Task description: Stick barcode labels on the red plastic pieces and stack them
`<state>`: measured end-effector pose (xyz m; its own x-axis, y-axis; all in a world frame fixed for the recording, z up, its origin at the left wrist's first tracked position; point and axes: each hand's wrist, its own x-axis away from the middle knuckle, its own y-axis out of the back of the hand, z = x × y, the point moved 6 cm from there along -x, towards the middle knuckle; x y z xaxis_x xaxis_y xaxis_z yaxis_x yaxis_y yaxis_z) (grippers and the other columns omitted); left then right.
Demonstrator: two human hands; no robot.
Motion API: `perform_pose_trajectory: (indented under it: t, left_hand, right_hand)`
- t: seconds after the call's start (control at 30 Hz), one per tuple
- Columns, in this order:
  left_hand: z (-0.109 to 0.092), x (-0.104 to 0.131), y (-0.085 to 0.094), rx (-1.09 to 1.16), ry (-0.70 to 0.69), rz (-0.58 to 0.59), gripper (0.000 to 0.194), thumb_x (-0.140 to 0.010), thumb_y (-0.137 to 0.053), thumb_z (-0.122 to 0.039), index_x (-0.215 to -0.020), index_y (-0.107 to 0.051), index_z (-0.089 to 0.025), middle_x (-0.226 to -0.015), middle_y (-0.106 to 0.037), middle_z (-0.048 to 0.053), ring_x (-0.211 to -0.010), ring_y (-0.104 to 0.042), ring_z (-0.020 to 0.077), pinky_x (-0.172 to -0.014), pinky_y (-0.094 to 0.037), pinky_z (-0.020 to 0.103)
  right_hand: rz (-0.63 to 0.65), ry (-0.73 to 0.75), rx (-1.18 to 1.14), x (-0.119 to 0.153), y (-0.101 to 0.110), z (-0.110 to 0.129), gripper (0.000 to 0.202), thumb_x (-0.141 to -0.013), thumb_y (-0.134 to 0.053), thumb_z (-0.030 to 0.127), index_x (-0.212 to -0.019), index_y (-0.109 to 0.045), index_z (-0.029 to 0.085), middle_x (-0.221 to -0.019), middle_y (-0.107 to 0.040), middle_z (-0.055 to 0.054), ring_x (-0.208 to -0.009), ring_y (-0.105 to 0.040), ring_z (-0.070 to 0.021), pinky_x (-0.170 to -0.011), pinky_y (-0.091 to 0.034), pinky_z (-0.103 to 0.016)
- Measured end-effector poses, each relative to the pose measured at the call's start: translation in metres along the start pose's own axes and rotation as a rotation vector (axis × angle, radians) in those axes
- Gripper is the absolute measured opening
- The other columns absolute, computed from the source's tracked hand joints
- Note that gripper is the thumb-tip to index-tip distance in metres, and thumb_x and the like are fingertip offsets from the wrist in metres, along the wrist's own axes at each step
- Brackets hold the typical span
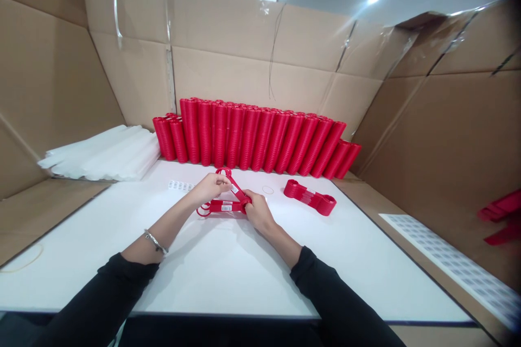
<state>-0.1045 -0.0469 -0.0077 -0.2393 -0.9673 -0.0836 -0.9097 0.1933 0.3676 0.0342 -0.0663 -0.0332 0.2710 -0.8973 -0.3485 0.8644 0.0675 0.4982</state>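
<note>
My right hand point(259, 211) is closed around one end of some red plastic strips with ring-shaped ends point(215, 206). They fan apart toward the left, one angled up and the others lying lower. The lower strip carries a white barcode label point(227, 207). My left hand point(212, 187) has its fingertips pinched at a white label point(235, 189) on the raised strip. To the right lies a stack of similar red strips point(309, 197) on its side, with labels along its middle.
Tall red stacks point(244, 138) line the table's back edge. White foam-like sleeves point(106, 153) lie at back left. A small label strip point(179, 185) is left of my hands. A label sheet point(448, 260) lies at right. Cardboard walls point(228, 70) surround the white table point(228, 276).
</note>
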Motion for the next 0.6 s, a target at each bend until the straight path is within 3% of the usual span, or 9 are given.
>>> perform_pose_trajectory:
  t: [0.3, 0.4, 0.47, 0.6]
  left_hand:
    - [0.003, -0.001, 0.0, -0.124, -0.049, -0.008, 0.024, -0.07, -0.054, -0.038, -0.068, -0.058, -0.014, -0.046, -0.037, -0.007, -0.042, -0.031, 0.0068, -0.043, -0.02, 0.021]
    - [-0.003, 0.002, 0.001, -0.345, -0.104, -0.092, 0.024, -0.074, -0.052, -0.038, -0.07, -0.059, -0.016, -0.046, -0.037, -0.006, -0.044, -0.035, 0.0089, -0.045, -0.022, 0.022]
    - [-0.01, 0.007, -0.002, -0.559, -0.148, -0.174, 0.025, -0.077, -0.05, -0.041, -0.073, -0.059, -0.018, -0.052, -0.045, -0.003, -0.051, -0.044, 0.0118, -0.049, -0.026, 0.023]
    - [-0.023, 0.019, -0.011, -0.889, -0.192, -0.286, 0.034, -0.08, -0.045, -0.051, -0.093, -0.053, -0.021, -0.08, -0.06, 0.004, -0.076, -0.056, 0.0207, -0.057, -0.034, 0.026]
  right_hand:
    - [0.0, -0.009, 0.0, 0.0, 0.0, 0.001, 0.044, -0.061, -0.034, 0.004, -0.09, -0.065, 0.016, -0.081, -0.066, -0.002, -0.072, -0.056, -0.0161, -0.066, -0.04, -0.025]
    - [-0.003, -0.007, -0.011, 0.001, 0.0, 0.003, 0.043, -0.061, -0.034, 0.005, -0.089, -0.065, 0.016, -0.079, -0.066, -0.002, -0.071, -0.056, -0.0159, -0.066, -0.04, -0.025]
    - [-0.003, -0.004, -0.042, 0.001, -0.001, 0.005, 0.042, -0.06, -0.033, 0.005, -0.087, -0.064, 0.016, -0.078, -0.065, -0.002, -0.069, -0.055, -0.0157, -0.064, -0.039, -0.024]
    - [-0.01, -0.016, -0.09, 0.002, -0.001, 0.005, 0.04, -0.06, -0.032, 0.007, -0.084, -0.062, 0.015, -0.073, -0.063, -0.001, -0.065, -0.053, -0.0152, -0.059, -0.039, -0.024]
